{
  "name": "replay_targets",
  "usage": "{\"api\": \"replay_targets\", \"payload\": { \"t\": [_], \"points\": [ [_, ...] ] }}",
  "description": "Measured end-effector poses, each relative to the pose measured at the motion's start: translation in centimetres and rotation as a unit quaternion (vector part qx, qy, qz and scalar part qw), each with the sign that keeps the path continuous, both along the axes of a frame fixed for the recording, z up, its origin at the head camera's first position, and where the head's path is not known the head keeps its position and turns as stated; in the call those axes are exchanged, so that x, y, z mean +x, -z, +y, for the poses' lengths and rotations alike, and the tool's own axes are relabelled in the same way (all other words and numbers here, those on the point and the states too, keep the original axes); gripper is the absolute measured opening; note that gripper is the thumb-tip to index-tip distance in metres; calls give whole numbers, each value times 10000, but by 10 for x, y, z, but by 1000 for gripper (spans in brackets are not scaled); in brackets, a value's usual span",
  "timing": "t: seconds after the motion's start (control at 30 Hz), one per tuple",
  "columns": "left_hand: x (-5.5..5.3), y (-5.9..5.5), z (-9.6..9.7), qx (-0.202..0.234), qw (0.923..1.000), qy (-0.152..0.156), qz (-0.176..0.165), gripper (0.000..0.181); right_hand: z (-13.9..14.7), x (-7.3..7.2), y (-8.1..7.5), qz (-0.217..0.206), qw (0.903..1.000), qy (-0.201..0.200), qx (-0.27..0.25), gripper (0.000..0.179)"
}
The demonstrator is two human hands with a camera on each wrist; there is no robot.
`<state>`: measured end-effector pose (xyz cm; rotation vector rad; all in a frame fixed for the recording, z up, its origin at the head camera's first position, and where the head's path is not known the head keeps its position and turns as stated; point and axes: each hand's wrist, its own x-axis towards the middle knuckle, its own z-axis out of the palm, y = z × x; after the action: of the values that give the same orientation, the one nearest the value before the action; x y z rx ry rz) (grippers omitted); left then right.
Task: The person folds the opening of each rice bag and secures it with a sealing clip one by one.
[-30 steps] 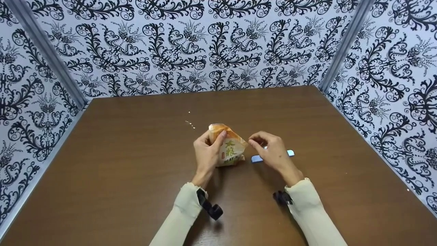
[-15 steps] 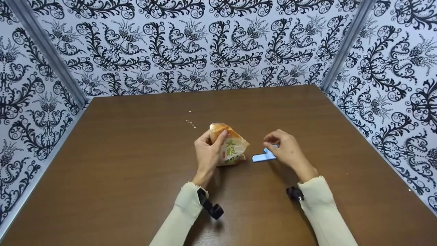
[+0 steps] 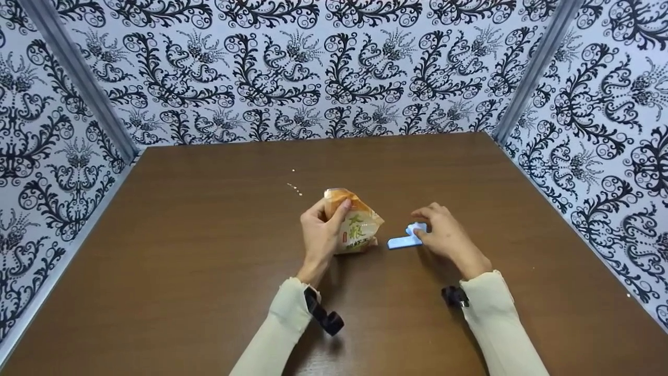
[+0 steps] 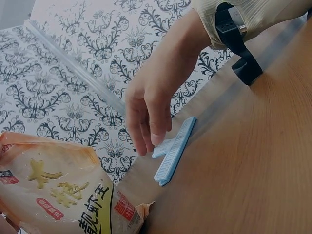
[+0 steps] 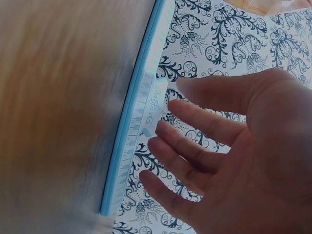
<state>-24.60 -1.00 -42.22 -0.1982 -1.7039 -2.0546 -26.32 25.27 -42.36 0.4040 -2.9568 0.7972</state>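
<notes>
My left hand (image 3: pixel 319 237) grips a printed orange-and-white food bag (image 3: pixel 360 227) by its left side, thumb across the front. The bag is upright, its top folded at a slant. Just right of it, a light blue bag clip (image 3: pixel 404 242) lies on the table. My right hand (image 3: pixel 451 237) hovers at the clip, thumb and fingers apart around its raised grip tab. In the right wrist view the fingertips (image 5: pixel 148 178) are spread beside the tab (image 5: pixel 155 105), with nothing held. The left wrist view shows the bag (image 4: pixel 58 185) large, with the clip (image 4: pixel 175 151) under the right hand's fingers.
A brown wooden table (image 3: pixel 209 261) carries everything. Several small white crumbs (image 3: pixel 295 189) lie beyond the bag. Patterned walls (image 3: pixel 323 68) stand along the back and sides. Each wrist wears a black strap (image 3: pixel 453 296).
My right hand has moved right, from the bag's corner to the clip, and its fingers have spread around the tab. The left hand still holds the bag in nearly the same place.
</notes>
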Motion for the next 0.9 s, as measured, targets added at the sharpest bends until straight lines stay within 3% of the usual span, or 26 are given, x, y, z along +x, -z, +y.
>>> {"api": "replay_targets", "payload": {
  "t": [0.5,0.9],
  "points": [
    [1,-1,0,-116,9998,-78,-135,14,1,-3,3,-241,9992,21,323,39],
    [2,-1,1,-160,9996,-110,-204,13,-1,-2,3,-321,9990,248,197,30]
  ]
}}
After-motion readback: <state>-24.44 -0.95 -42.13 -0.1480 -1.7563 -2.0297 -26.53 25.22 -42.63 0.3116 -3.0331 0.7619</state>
